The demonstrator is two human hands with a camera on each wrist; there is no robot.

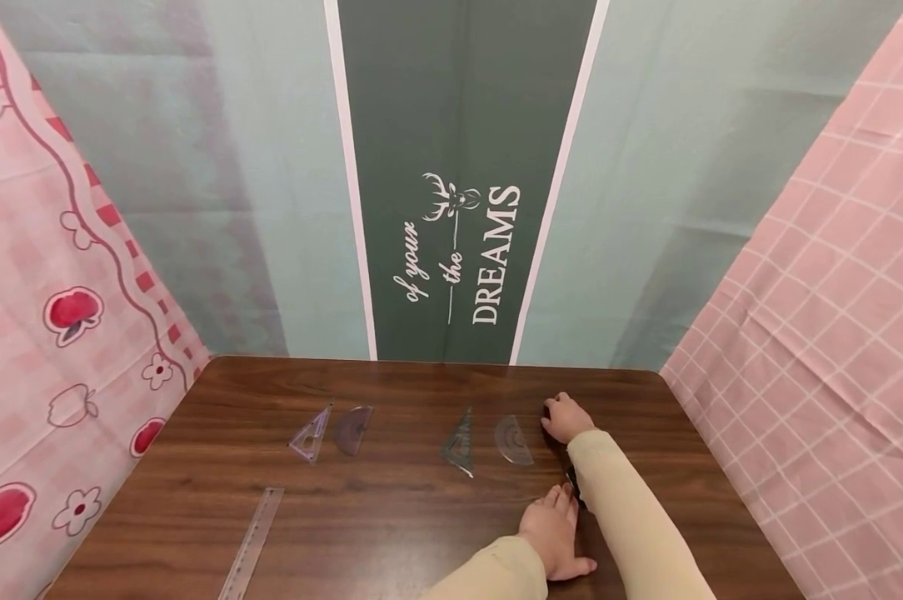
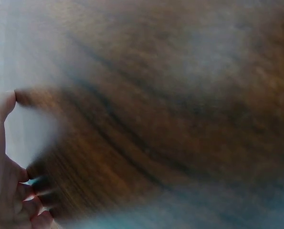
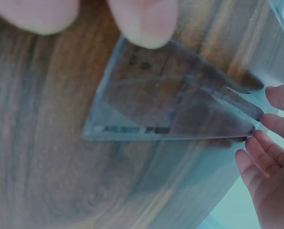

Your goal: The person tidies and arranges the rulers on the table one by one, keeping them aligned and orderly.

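Observation:
Between my hands a clear triangular set square (image 3: 142, 107) lies on the brown wooden table (image 1: 391, 508); in the head view it is mostly hidden. With curled fingers my right hand (image 1: 567, 418) grips its narrow end, and those fingertips (image 3: 261, 152) show at the right of the right wrist view. My left hand (image 1: 552, 533) rests nearly flat on the table, thumb spread to the side. Large blurred fingertips (image 3: 146, 24) of the left hand touch the set square's upper corner. In the left wrist view, the left hand (image 2: 5, 162) appears at the left edge.
Left of my hands lie a clear protractor (image 1: 513, 440), a dark green set square (image 1: 460, 446), a purple-tinted protractor (image 1: 352, 431) and a purple-edged set square (image 1: 311, 437). A clear ruler (image 1: 252, 542) is at the front left. Patterned curtains (image 1: 294, 167) surround the table.

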